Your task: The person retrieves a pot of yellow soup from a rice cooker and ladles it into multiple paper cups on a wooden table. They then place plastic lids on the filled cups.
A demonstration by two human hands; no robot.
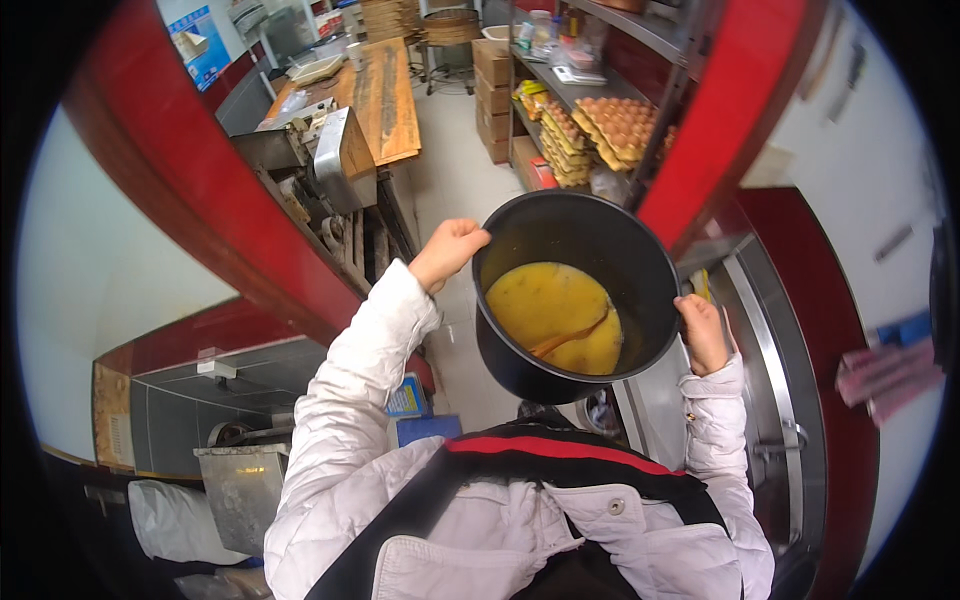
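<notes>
Red doorframe (737,110) near: left hand (449,255) and right hand (705,335) grip pot (640,265), so a bump could slosh yellow liquid (545,300) over.

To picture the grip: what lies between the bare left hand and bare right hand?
In the head view: a deep, round black pot, holding yellow liquid and a slender brown item. Left hand and right hand hold it.

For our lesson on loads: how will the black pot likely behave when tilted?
The black pot is probably stiff: it looks round between left hand and right hand. It may feel heavy, given the yellow liquid inside. That liquid, uncovered, would likely slosh.
</notes>
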